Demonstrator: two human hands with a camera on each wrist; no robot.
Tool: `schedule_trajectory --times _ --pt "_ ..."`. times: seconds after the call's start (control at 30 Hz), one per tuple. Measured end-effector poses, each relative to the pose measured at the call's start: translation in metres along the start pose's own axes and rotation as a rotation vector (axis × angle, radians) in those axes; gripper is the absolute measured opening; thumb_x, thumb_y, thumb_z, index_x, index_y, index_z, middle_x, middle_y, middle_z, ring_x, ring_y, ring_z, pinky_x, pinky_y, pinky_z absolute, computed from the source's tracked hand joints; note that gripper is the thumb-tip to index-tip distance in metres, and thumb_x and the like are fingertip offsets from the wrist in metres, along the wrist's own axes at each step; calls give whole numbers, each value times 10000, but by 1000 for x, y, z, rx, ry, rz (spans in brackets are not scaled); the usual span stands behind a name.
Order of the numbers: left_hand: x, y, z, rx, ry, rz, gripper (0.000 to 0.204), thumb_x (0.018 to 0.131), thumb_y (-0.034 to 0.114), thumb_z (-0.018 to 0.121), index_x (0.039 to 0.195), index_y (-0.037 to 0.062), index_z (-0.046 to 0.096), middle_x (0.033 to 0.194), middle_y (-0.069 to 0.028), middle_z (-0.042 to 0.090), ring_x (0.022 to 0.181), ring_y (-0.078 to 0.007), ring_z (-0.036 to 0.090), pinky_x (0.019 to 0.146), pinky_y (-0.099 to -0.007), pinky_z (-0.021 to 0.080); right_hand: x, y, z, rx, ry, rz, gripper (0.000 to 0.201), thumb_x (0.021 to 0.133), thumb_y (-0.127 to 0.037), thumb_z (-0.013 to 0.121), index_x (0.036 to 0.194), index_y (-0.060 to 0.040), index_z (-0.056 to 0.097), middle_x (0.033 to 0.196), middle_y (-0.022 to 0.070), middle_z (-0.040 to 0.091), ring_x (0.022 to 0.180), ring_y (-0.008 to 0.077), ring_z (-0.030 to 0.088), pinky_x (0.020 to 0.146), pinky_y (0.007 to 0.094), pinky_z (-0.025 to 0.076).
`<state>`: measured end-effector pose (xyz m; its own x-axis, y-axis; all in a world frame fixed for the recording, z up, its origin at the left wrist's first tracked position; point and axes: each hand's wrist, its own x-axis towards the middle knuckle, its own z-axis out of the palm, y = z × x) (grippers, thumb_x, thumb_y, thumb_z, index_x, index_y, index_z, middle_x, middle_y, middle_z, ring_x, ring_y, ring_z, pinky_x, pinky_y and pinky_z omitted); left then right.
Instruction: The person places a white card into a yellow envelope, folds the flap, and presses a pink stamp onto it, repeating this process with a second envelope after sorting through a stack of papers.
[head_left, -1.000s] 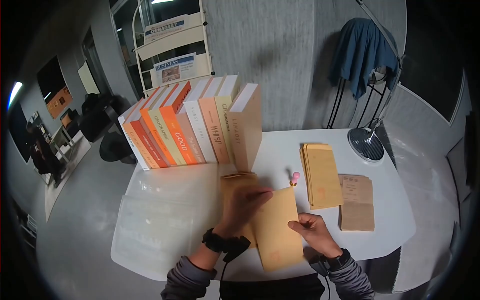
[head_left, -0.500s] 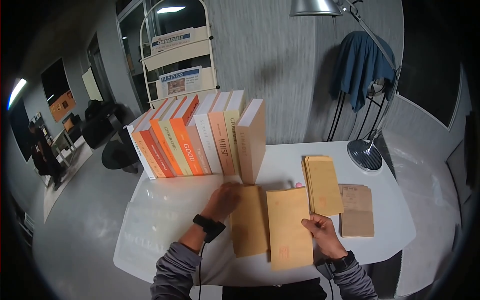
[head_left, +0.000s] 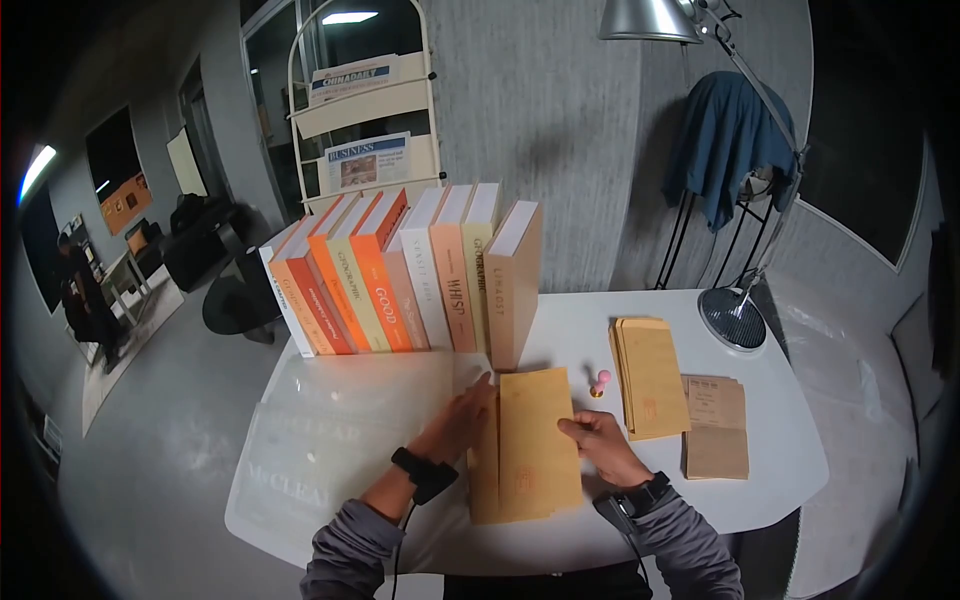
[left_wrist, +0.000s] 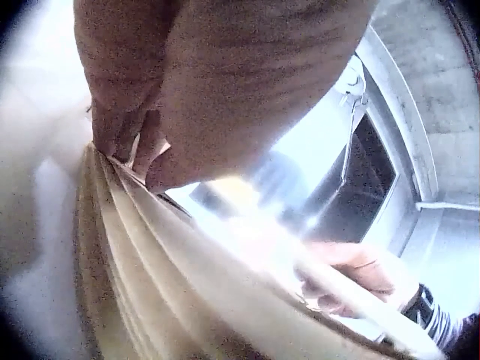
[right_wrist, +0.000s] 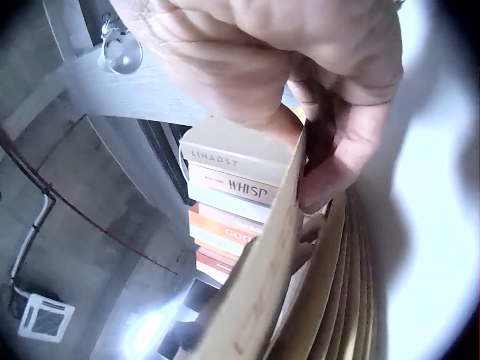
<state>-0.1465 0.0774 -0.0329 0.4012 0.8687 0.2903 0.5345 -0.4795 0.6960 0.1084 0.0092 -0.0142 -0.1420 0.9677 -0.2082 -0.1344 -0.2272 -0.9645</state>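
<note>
A stack of tan envelopes (head_left: 484, 480) lies at the front middle of the table, its layered edges fanned in the left wrist view. My left hand (head_left: 455, 425) is at its left side; in the left wrist view the thumb and fingers of that hand (left_wrist: 217, 90) pinch the stack's edge (left_wrist: 142, 255). An envelope with a faint red mark (head_left: 540, 440) overlaps the stack's right part. My right hand (head_left: 602, 448) pinches its right edge between thumb and fingers. In the right wrist view this envelope (right_wrist: 262, 277) stands apart from several others (right_wrist: 341, 285).
A pink-handled stamp (head_left: 602, 379) stands behind my right hand. Further right lie more tan envelopes (head_left: 652, 380) and brown ones (head_left: 716, 430). Upright books (head_left: 400, 280) line the back left, with translucent plastic sheets (head_left: 320, 450) before them. A lamp base (head_left: 732, 318) stands at the back right.
The marked envelope moved right, clear of the stack, then back left to overlap it, held by my right hand. My left hand moved off its top to the stack's left side.
</note>
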Motion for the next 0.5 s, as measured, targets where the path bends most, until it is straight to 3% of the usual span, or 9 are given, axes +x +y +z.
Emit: schedule_trajectory --times 0.13,0.2,0.3,0.33,0.43,0.5 --pt "-4 -8 0 -9 148 106 423 906 51 484 1324 -14 481 1154 -275 635 1073 -439 622 925 -449 507 24 28 4 -499 158 -188 303 934 -234 655 906 64 700 710 103 681 651 91 629 612 250 501" --pt "-1 -9 -8 -15 9 161 488 899 23 471 1380 -35 413 1256 -299 563 1179 -440 543 994 -457 459 19 23 14 -689 217 -239 335 914 -261 669 863 69 701 616 118 653 585 128 630 575 279 502" --pt "2 -10 -8 25 -99 152 537 884 -6 476 1413 -29 387 1305 -281 547 1248 -448 489 1049 -453 426 8 7 24 -570 95 -1 344 908 -286 681 863 54 704 563 120 632 498 177 614 530 316 496" --pt "2 -9 -6 47 -121 135 545 878 -14 481 1415 -20 391 1304 -266 557 1257 -452 482 1059 -448 421 9 6 25 -615 74 -30 348 905 -290 686 848 53 702 553 120 627 482 176 608 523 316 495" --pt "-12 10 -1 143 113 84 531 880 -6 478 1406 1 405 1326 -232 551 1271 -475 458 1092 -458 398 10 10 20 -735 39 -152 364 898 -304 702 819 51 695 533 107 612 452 152 587 502 301 484" --pt "-11 13 0 173 94 119 472 864 1 500 1336 -19 487 1360 -230 521 1284 -474 440 1109 -463 383 17 18 17 -799 41 -293 377 895 -315 715 823 54 687 533 78 602 459 106 567 486 270 465"
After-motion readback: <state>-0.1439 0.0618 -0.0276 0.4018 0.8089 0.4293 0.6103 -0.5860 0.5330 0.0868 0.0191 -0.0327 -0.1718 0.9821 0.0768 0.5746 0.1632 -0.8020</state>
